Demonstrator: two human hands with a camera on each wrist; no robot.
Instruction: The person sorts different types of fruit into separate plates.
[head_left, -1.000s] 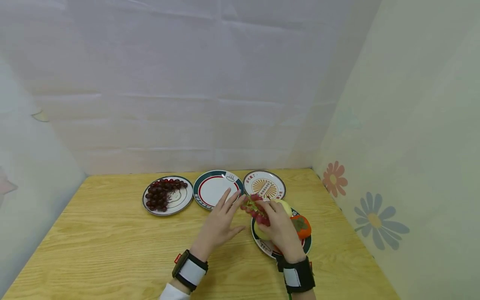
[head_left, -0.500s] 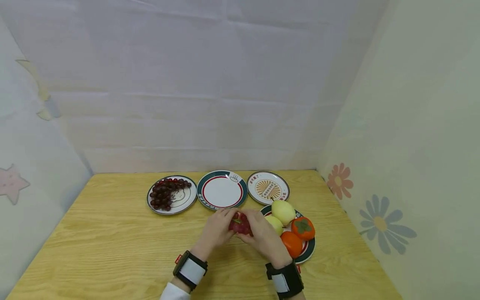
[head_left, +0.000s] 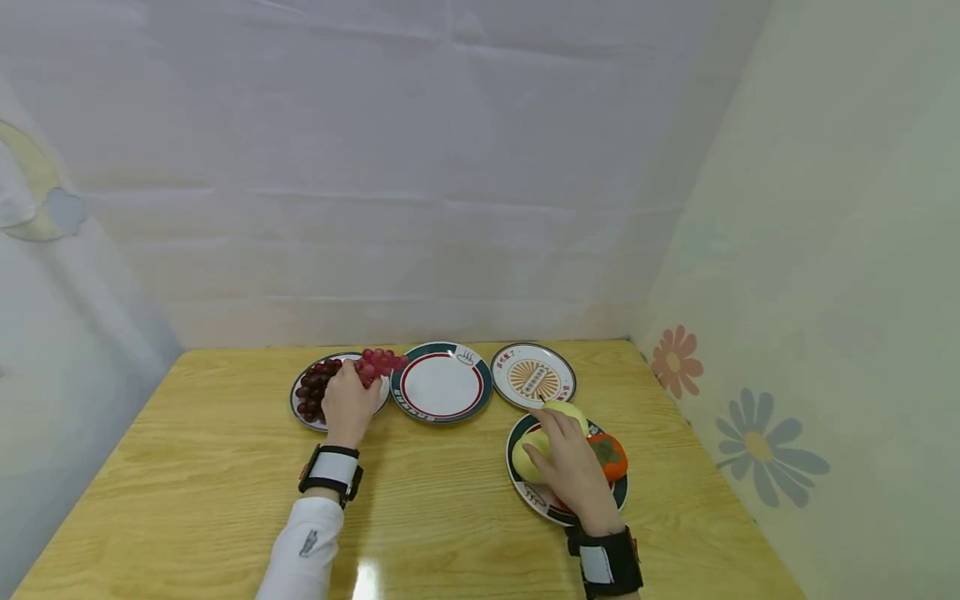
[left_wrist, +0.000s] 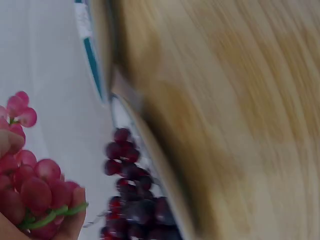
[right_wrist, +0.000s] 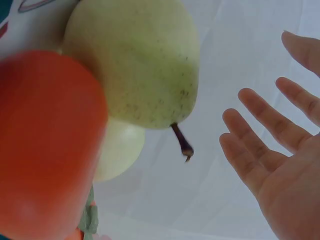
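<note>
Over the left plate (head_left: 382, 397), my left hand (head_left: 348, 408) grips a bunch of pinkish-red grapes (head_left: 380, 364), which juts out to the right of the fingers. In the left wrist view the held grapes (left_wrist: 36, 192) show a green stem. A bunch of dark grapes (head_left: 312, 387) lies on that plate, partly behind the hand. My right hand (head_left: 573, 467) is spread with fingers apart above the fruit plate (head_left: 534, 497), holding nothing. Beneath it are yellow-green pears (head_left: 527, 462) and orange persimmons (head_left: 611, 460), partly covered. The right wrist view shows a pear (right_wrist: 135, 65) apart from the fingers.
A green-rimmed plate (head_left: 442, 387) stands at the back middle, with a smaller plate with a sunburst print (head_left: 534, 375) to its right. A white sheet (head_left: 450, 208) hangs behind the wooden table (head_left: 435, 525), and a flower-printed sheet (head_left: 825, 292) borders its right.
The red grapes passed from my right hand to my left between the plates. My left hand then carried them left to the dark grapes, while my right hand returned over the fruit plate.
</note>
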